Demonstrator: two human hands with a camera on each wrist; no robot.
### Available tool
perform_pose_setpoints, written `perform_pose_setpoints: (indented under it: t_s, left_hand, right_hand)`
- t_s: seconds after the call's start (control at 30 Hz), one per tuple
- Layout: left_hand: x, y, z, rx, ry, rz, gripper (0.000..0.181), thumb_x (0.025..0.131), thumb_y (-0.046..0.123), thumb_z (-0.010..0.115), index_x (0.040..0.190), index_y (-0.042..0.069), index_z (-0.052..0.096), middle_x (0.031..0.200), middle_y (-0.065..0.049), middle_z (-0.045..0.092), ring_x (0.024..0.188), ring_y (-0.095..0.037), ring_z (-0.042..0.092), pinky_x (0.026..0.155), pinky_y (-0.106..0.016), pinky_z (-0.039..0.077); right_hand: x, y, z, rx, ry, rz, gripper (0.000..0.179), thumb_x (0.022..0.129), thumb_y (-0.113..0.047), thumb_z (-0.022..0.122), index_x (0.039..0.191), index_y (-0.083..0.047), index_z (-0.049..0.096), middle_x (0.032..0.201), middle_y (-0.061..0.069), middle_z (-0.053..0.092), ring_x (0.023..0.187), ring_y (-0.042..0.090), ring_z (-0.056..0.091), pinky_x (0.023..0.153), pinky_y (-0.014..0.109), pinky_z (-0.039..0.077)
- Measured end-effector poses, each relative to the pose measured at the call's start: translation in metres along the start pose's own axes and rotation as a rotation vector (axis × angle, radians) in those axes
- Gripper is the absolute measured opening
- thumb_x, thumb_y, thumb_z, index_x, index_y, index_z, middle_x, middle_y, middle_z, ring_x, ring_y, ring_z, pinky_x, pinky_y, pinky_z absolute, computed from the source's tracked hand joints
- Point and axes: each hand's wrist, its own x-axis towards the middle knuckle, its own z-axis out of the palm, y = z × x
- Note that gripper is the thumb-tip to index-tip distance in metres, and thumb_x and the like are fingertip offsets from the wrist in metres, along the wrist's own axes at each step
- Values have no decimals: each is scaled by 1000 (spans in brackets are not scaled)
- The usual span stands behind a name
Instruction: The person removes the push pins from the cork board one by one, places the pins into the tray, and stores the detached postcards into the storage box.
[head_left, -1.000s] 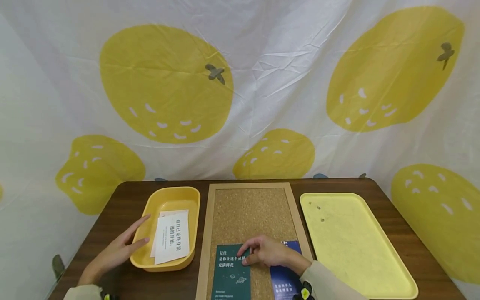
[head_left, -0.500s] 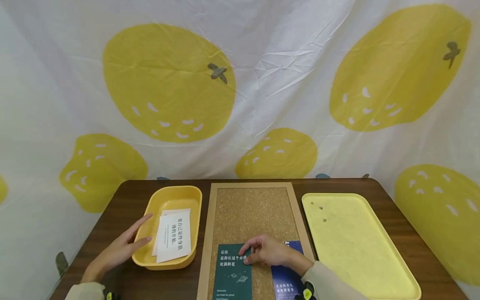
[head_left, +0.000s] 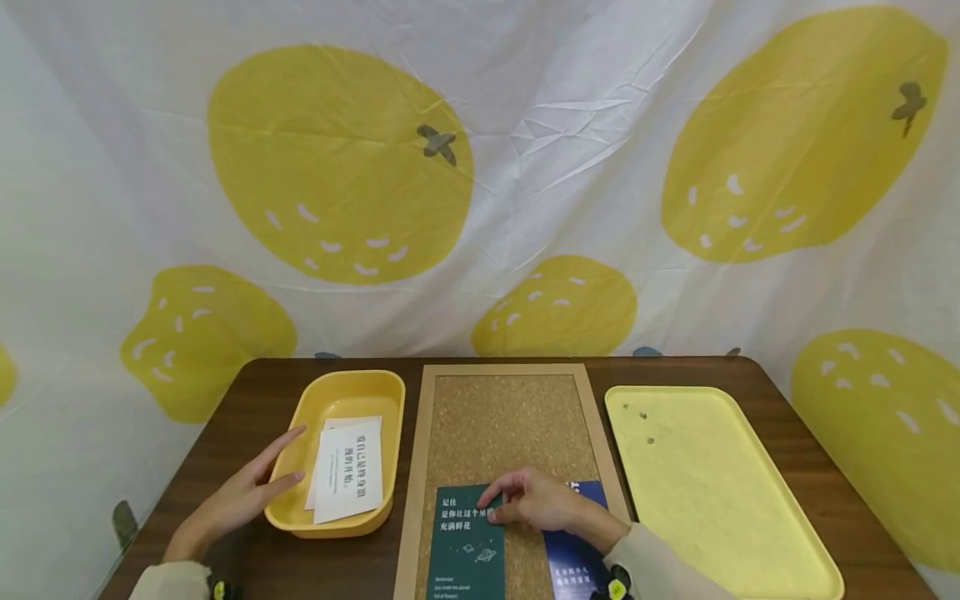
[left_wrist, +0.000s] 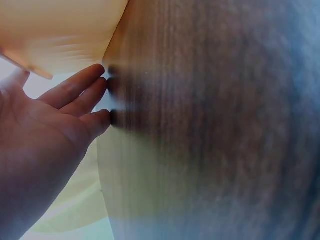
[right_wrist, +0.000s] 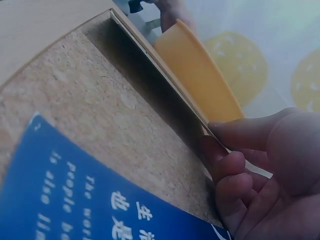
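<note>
A dark green rectangular card point(head_left: 467, 571) is pinched by the nearly closed fingers of the right hand point(head_left: 543, 502), with wood-framed tan cork board point(head_left: 510, 425) below them; a yellow plastic bin point(head_left: 360, 398) is touched by the left hand's point(head_left: 236, 498) spread fingers.

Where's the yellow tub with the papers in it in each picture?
Head: the yellow tub is left of the corkboard.
Left wrist: the yellow tub fills the top left corner; only part shows.
Right wrist: the yellow tub is upper middle, looking tilted.
Shared landmark: the left hand beside it; the right wrist view shows only a bit.
</note>
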Motion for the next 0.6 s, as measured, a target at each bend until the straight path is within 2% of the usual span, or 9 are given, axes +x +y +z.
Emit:
perform_pose_setpoints:
  t_s: [0.27,0.6]
  left_hand:
    - [0,0,0,-2,-1,-11,77,97,42,61,159,29,18,165,-17,9,149,-43,11,114,-67,18]
    - [-1,-1,0,-16,7,32,75,97,38,61,159,27,20,165,-17,10,148,-42,12,113,-66,20]
  right_hand:
    - [-1,-3,-3,6,-16,-6,15,91,-9,70,104,-11,75,62,-2,53,47,8,43,41,20,33]
    - [0,-7,-3,22,-17,-6,14,91,-11,70,104,-12,75,61,0,53,48,10,43,41,21,32]
